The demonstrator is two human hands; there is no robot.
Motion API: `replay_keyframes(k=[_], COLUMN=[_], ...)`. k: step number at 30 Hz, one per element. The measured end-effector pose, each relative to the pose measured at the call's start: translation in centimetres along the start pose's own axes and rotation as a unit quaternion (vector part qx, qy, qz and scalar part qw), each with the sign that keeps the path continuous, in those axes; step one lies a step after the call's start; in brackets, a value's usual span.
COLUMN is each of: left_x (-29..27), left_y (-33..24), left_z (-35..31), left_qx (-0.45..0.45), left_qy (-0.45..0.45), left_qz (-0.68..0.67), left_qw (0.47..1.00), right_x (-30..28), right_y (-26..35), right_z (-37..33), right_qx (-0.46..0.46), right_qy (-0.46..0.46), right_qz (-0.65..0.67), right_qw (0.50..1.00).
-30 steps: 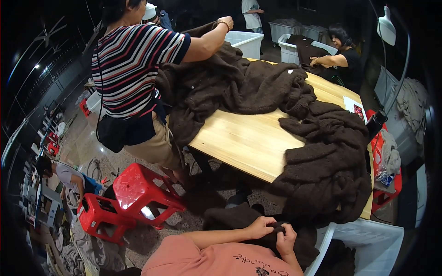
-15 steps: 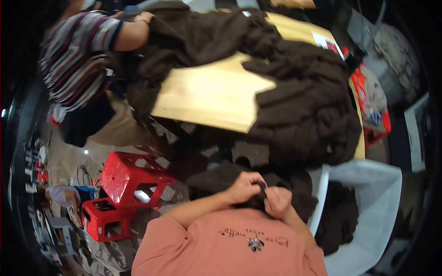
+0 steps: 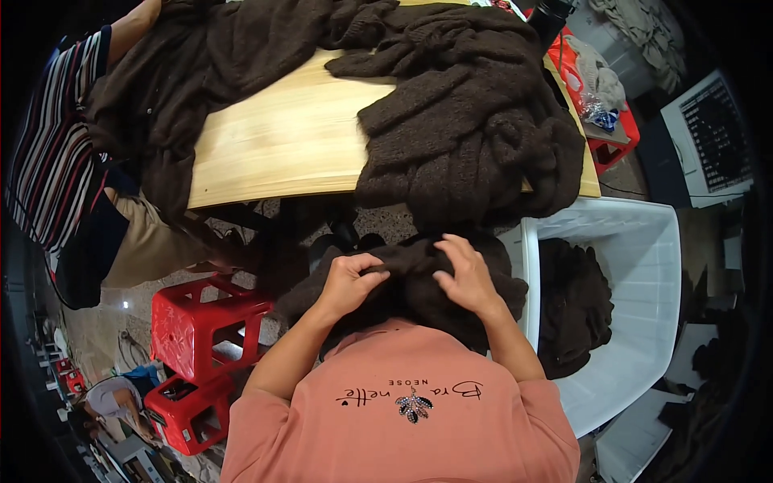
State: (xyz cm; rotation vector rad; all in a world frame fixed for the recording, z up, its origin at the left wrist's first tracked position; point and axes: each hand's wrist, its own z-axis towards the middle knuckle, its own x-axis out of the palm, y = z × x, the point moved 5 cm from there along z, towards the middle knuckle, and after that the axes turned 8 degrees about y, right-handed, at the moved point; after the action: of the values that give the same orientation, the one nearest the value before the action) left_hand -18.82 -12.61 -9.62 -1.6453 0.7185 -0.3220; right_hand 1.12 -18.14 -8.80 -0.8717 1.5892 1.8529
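Head view: in the middle of the frame, brown cloth (image 3: 415, 291) is bunched up by the two hands, the left hand (image 3: 352, 283) pinching a bit of it with thumb and fingers, the right hand (image 3: 467, 278) with its fingers spread and loose over it. At the right of the frame, a white bin (image 3: 642, 278) has a dark pile (image 3: 570, 314) in it, and at the top a big brown heap (image 3: 475, 121) lies on the table (image 3: 282, 149). The brown cloth looks only partway done, and I can't tell if the pile or the heap is finished or waiting.
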Motion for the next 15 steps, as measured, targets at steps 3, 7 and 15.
replay_keyframes(k=[3,7,15], left_x=[1.1,1.0,1.7], left_y=[-1.6,-1.6,1.8], left_z=[0.0,-0.4,-1.4], left_qx=[0.028,0.038,0.008], left_qy=[0.020,0.013,0.037], left_qz=[0.072,0.123,-0.095], left_qw=[0.997,0.992,0.995], right_x=[0.1,3.0,4.6], right_y=[3.6,3.7,3.6], right_z=[1.2,1.9,0.5], right_qx=[-0.100,-0.144,-0.070], right_qy=[0.028,0.092,0.076], right_qz=[0.111,0.216,0.330], right_qw=[0.988,0.961,0.938])
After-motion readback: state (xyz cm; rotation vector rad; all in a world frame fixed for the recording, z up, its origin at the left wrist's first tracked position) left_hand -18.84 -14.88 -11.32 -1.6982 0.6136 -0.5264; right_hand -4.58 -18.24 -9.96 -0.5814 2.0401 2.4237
